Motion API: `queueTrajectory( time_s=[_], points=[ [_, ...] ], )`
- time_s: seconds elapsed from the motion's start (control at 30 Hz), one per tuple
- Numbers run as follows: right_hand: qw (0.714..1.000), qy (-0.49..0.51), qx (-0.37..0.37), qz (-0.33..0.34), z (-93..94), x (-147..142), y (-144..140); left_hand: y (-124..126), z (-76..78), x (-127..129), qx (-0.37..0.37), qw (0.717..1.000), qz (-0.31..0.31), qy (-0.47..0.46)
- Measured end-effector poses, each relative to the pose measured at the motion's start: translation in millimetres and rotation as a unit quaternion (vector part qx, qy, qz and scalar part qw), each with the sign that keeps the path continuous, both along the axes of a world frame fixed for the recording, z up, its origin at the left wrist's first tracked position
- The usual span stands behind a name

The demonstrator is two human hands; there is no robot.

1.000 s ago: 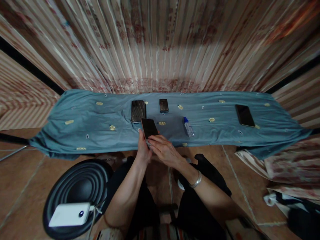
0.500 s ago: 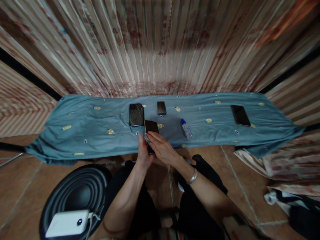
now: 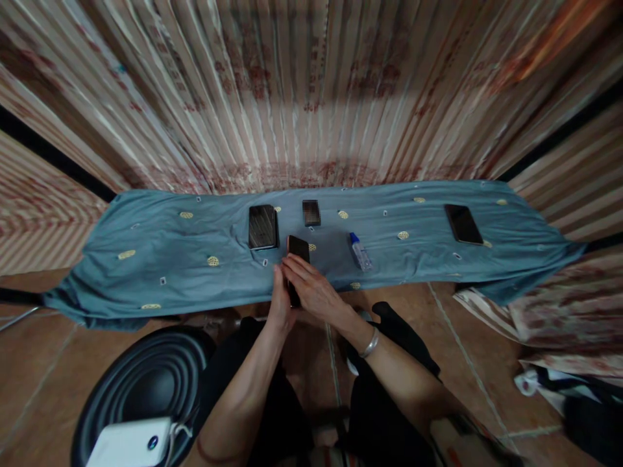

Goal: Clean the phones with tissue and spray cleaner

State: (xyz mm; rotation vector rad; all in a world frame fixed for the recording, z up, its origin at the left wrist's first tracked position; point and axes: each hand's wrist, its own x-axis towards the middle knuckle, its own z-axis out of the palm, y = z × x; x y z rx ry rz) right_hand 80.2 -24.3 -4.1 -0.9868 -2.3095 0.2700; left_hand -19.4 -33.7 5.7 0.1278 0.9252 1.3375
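A long desk draped in a wrinkled blue-grey cloth with small yellow motifs [image 3: 160,259] runs across the view just beyond the fingers, its soft cover giving the glass-faced things on it a padded bed. Below and to the left of the hands sits a round black ribbed stool [image 3: 146,383] carrying a white rectangular power bank [image 3: 129,444], kept off the desk but within reach. The right hand [image 3: 316,295] lies over the lower part of a slim black rectangular phone [image 3: 296,250], its fingers [image 3: 294,264] spread flat and pressed along the screen, apparently rubbing or smoothing it, though I cannot tell whether a cloth lies beneath them. The left hand [image 3: 280,301] clamps the phone's left edge from the side, fingers pressed together, so it stays steady under that pressure; the phone's top end rests at the near edge of the desk, poking out beyond the fingertips. Just beyond and left of the fingers lies a larger black glossy phone [image 3: 263,227], face up; straight beyond them a small dark rectangular device [image 3: 311,213]; to their right a small clear plastic bottle with a blue cap [image 3: 361,252] lies on its side, close by; well apart to the right rests another black phone [image 3: 463,224].
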Motion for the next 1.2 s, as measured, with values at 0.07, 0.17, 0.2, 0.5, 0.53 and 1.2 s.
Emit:
queueTrajectory(
  time_s=[0.07, 0.17, 0.2, 0.5, 0.53, 1.2],
  points=[
    [1.000, 0.001, 0.010, -0.025, 0.8, 3, 8, -1, -1.1, 3, 0.018, 1.000, -0.022, 0.001],
    [0.998, -0.002, 0.025, -0.053, 0.6, 7, 18, -1, -2.1, 7, 0.040, 0.998, -0.047, 0.004],
    [0.998, -0.004, 0.028, -0.061, 0.4, 8, 22, -2, -2.2, 7, 0.046, 0.998, -0.051, 0.006],
    [0.996, -0.006, 0.020, -0.092, 5.5, 18, 44, -8, 3.9, 3, -0.025, 0.991, -0.122, 0.054],
    [0.995, -0.001, 0.016, -0.095, 5.9, 19, 46, -8, 5.0, 2, -0.031, 0.990, -0.127, 0.060],
    [0.934, 0.240, -0.220, -0.146, -7.0, 42, 72, -10, 16.1, -10, 0.017, 0.988, -0.152, 0.033]
  ],
)
